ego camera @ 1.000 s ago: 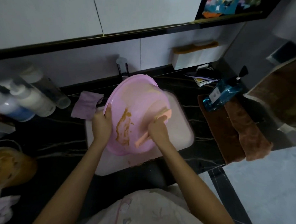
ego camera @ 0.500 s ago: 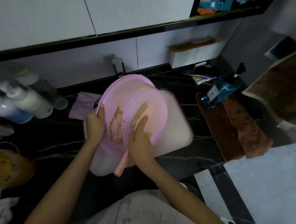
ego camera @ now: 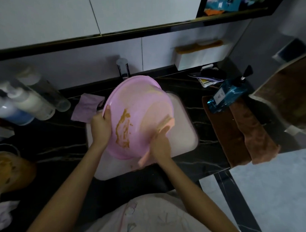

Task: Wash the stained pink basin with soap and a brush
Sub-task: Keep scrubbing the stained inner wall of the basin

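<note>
Here the pink basin (ego camera: 140, 105) is tilted over the white sink (ego camera: 184, 134) so its stained floor faces the person. Left hand (ego camera: 101, 126), grip clamped on the basin's near-left rim, steadies it; right hand (ego camera: 160, 144), grip wrapped around the brush (ego camera: 166, 122), scrubs right of the brown stain (ego camera: 123, 128). The faucet (ego camera: 122, 68) stands behind the basin.

Dim and bluish overall; brightest toward 12 o'clock on the wall (ego camera: 48, 16). Bottles (ego camera: 19, 100) at 9 o'clock blurred, edges bent by the wide lens.
</note>
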{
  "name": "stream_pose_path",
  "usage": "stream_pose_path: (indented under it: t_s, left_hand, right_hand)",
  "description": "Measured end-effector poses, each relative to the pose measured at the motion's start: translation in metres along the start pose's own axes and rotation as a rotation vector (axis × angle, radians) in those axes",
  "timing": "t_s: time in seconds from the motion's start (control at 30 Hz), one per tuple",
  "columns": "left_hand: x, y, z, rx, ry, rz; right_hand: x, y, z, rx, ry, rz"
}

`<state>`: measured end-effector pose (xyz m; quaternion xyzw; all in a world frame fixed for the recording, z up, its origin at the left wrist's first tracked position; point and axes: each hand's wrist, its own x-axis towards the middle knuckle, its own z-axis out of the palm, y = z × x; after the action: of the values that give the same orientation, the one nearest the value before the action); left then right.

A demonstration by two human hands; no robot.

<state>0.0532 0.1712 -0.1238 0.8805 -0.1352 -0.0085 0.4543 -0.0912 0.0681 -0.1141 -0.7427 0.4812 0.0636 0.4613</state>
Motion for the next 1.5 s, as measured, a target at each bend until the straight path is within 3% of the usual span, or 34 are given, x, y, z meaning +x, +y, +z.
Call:
stream_pose_path:
  t_s: [0.07,0.13,0.3,0.47,0.53,0.63,0.73,0.8,0.9,0.97,1.13,1.23,1.3,1.43,1.5]
  left_hand:
    - [0.002,0.003,0.002,0.039,0.005,0.001]
    - [0.005,0.002,0.003,0.042,-0.003,0.006]
    - [-0.002,0.005,0.004,0.047,-0.004,0.024]
    - [0.006,0.0,0.004,0.046,0.012,-0.013]
    - [0.005,-0.001,0.005,0.031,0.002,-0.016]
    - [0.003,-0.002,0.005,0.036,-0.005,-0.007]
    - [0.009,-0.005,0.003,0.04,0.011,-0.027]
    - [0.009,-0.006,0.001,0.041,0.002,-0.03]
    - [0.003,-0.006,0.002,-0.002,-0.005,-0.036]
    - [0.001,-0.001,0.004,0.017,0.002,-0.044]
    - [0.001,-0.004,0.002,-0.001,0.012,-0.041]
    - [-0.003,0.0,0.002,0.007,-0.007,-0.042]
    - [-0.005,0.008,0.003,0.044,-0.006,-0.061]
    - [-0.005,0.001,0.001,0.056,0.016,-0.078]
    - [-0.001,-0.004,0.0,0.02,0.02,-0.053]
  right_hand:
    - [-0.03,0.001,0.017,-0.038,-0.102,-0.153]
    - [-0.03,-0.003,0.018,-0.038,-0.1,-0.205]
    - [0.013,0.011,0.003,0.162,-0.033,0.097]
    - [-0.023,-0.014,0.017,0.135,-0.047,-0.167]
    - [0.004,-0.011,0.007,0.122,0.026,-0.09]
    - [0.0,0.003,0.007,0.15,-0.048,0.083]
    - [-0.034,-0.01,0.019,0.104,-0.154,-0.097]
    - [-0.029,-0.025,0.017,0.081,-0.098,-0.191]
    - [0.007,-0.026,-0.004,0.048,0.016,-0.074]
    - [0.002,-0.02,-0.01,-0.023,-0.025,-0.008]
    - [-0.032,-0.026,0.014,-0.127,-0.098,-0.231]
    - [0.011,-0.032,-0.014,-0.024,0.038,-0.083]
    - [0.01,-0.035,-0.026,-0.007,0.036,-0.037]
    - [-0.046,-0.03,0.01,-0.036,-0.137,-0.263]
    - [-0.031,-0.037,0.006,-0.052,-0.149,-0.271]
